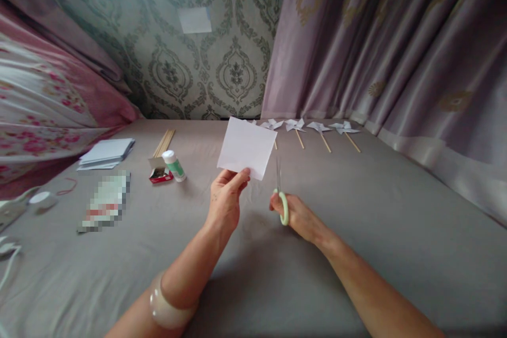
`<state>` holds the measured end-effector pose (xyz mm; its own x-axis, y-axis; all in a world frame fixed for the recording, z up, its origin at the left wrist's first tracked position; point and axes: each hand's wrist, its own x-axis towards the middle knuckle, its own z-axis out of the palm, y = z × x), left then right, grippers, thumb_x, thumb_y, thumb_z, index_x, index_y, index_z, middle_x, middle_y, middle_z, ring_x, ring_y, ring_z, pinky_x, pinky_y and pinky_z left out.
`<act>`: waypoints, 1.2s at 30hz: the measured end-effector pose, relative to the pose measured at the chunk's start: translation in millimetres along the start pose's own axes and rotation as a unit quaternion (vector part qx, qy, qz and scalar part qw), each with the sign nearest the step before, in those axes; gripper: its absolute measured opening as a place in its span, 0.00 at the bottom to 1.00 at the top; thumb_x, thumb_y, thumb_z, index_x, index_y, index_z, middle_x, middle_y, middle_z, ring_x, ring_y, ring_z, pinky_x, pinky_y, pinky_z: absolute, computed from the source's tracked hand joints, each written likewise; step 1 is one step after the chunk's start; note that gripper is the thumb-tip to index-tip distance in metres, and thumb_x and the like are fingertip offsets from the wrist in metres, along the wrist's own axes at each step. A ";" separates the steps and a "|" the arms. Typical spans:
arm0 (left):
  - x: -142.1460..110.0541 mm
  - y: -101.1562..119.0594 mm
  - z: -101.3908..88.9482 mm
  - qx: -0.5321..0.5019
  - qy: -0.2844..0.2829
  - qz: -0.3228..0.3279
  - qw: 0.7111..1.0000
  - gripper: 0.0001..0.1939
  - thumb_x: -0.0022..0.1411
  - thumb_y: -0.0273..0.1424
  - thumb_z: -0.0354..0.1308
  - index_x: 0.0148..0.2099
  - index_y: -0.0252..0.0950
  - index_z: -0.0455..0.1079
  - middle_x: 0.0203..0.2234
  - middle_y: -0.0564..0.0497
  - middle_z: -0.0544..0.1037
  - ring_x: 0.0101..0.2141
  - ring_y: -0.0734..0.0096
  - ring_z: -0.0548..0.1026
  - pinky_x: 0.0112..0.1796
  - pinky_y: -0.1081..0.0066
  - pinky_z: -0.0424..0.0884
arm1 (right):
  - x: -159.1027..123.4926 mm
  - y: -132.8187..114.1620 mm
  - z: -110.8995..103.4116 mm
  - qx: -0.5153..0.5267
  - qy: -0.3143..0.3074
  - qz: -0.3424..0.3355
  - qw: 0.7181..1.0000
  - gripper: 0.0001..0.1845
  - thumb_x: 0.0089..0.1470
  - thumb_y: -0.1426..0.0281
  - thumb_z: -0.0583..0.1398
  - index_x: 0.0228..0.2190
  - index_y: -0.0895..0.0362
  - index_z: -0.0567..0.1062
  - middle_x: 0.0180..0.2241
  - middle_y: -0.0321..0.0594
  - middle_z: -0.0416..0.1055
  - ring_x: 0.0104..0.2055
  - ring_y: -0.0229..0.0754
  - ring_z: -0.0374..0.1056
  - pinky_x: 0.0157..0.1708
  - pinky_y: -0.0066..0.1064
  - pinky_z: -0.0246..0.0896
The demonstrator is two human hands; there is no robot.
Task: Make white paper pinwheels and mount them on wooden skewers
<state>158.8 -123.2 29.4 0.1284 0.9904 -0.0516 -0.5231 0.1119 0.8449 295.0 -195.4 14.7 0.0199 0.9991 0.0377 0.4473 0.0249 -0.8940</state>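
Observation:
A square sheet of white paper (247,145) is pinched at its lower edge by my left hand (227,198), thumb in front. It is held up, tilted a little. To the right, my right hand (295,214) grips a pair of scissors (283,208) with pale green handles. Their blades point up and away, close to the sheet's right side but apart from it. The blades look nearly closed. Behind the sheet, paper pinwheels (295,125) on wooden sticks lie in a row, some partly hidden by the sheet.
On the left lie a stack of white paper (106,153), several wooden sticks (164,142), an open small red box (160,175) and a white-green glue bottle (174,165). A blurred packet (106,200), a white round lid (43,200) and a power strip (11,214) are nearer the left edge.

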 end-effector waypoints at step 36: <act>-2.1 -1.4 -3.5 0.042 -0.020 -0.010 0.999 0.12 0.42 0.33 0.69 0.30 0.34 0.73 0.26 0.53 0.77 0.25 0.77 0.73 0.30 0.75 0.67 | -5.5 -1.4 11.7 0.037 -0.092 0.015 0.995 0.29 0.51 0.46 0.54 0.16 0.56 0.58 0.18 0.29 0.48 0.23 0.32 0.44 0.21 0.26 0.40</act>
<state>156.3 -125.2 26.6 0.1725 0.9837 -0.0498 -0.4478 0.1234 0.8856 283.8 -200.6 10.5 -0.1341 0.9888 -0.0657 0.3818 -0.0096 -0.9242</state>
